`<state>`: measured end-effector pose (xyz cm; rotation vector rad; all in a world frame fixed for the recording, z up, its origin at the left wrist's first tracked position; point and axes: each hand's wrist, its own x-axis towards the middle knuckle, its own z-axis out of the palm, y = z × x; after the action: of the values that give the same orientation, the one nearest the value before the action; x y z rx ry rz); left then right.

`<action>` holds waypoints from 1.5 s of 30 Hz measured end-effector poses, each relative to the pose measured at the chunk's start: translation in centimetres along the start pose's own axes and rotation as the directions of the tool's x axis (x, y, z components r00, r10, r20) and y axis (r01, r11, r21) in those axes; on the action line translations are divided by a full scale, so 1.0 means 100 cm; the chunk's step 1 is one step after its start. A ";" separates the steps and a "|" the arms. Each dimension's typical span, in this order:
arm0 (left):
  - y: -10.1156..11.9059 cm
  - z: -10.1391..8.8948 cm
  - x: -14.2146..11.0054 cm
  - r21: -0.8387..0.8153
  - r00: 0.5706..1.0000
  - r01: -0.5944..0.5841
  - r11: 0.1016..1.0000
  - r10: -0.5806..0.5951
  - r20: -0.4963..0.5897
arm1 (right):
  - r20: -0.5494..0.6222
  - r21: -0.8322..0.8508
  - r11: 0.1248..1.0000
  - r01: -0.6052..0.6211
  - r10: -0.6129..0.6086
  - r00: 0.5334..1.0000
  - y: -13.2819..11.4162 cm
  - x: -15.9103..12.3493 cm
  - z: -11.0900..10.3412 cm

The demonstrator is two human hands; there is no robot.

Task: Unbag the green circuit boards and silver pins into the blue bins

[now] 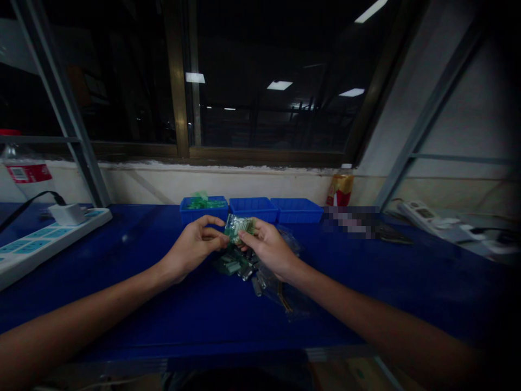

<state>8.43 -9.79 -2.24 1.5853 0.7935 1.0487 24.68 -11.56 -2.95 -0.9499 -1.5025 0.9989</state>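
Note:
Above the middle of the blue table, both hands are at a small green, shiny packet [239,227] with pale strips showing in it. My right hand [272,250] grips its right side, thumb on top and fingers beneath. My left hand [195,244] is closed with thumb and fingertips pinched at its left edge. Below the hands lies a loose pile of similar green and silver pieces [244,266], partly hidden by my right hand. Clear plastic bags [299,307] with thin strips inside lie beside the pile. What exactly the packet holds is too blurred to tell.
Behind the hands stand a blue bin [203,203] with green pieces and two more blue bins [253,206], [299,210]. At left are a white power strip [24,244] and a bottle [26,171]. A red-and-gold package [341,189] and another power strip [448,222] are at right.

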 end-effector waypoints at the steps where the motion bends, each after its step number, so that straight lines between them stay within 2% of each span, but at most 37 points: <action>1: 0.000 0.000 0.000 -0.019 1.000 0.007 1.000 -0.008 -0.005 | 0.006 -0.012 1.000 0.014 -0.014 1.000 0.000 0.000 0.000; 8: 0.001 0.000 -0.001 -0.039 0.999 0.032 0.999 -0.031 0.016 | 0.035 -0.130 0.984 0.124 -0.120 0.992 -0.001 0.001 -0.004; 20: -0.005 -0.002 0.001 0.005 0.998 -0.015 1.000 0.015 0.054 | 0.086 -0.298 0.931 0.212 -0.195 0.977 -0.001 -0.003 -0.008; 23: -0.006 -0.004 0.002 0.033 0.996 -0.060 0.998 0.058 0.060 | 0.118 -0.378 0.879 0.291 -0.265 0.957 -0.005 -0.005 -0.009; 27: -0.004 -0.007 0.005 0.112 0.994 -0.104 0.988 0.099 0.043 | 0.205 -0.463 0.776 0.428 -0.376 0.904 -0.012 -0.009 -0.009; 30: -0.004 -0.011 0.006 0.183 0.985 -0.173 0.968 0.166 0.051 | 0.252 -0.442 0.767 0.464 -0.391 0.885 -0.016 -0.011 -0.010; 32: -0.003 -0.014 0.005 0.294 0.963 -0.268 0.918 0.268 0.040 | 0.254 -0.351 0.840 0.414 -0.341 0.905 -0.017 -0.010 -0.011; 35: 0.001 -0.018 0.001 0.546 0.887 -0.395 0.739 0.461 0.019 | 0.205 -0.082 0.980 0.181 -0.161 0.965 -0.016 -0.007 -0.013; 38: 0.005 -0.018 -0.003 0.683 0.824 -0.435 0.587 0.565 0.038 | 0.187 0.163 0.985 -0.058 0.027 0.982 -0.015 -0.006 -0.010; 40: 0.005 -0.017 -0.005 0.703 0.808 -0.452 0.550 0.586 0.061 | 0.225 0.176 0.975 -0.134 0.092 0.970 -0.014 -0.007 -0.005; 42: 0.006 -0.016 -0.006 0.702 0.800 -0.473 0.532 0.593 0.090 | 0.244 0.121 0.981 -0.151 0.118 0.963 -0.013 -0.009 0.000; 45: 0.005 -0.016 -0.004 0.676 0.801 -0.497 0.544 0.588 0.115 | 0.170 0.079 0.990 -0.115 0.101 0.980 -0.012 -0.010 0.004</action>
<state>6.81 -9.68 -1.72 2.5503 0.8386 1.4059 24.38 -12.92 -2.16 -0.9110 -1.5422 1.2388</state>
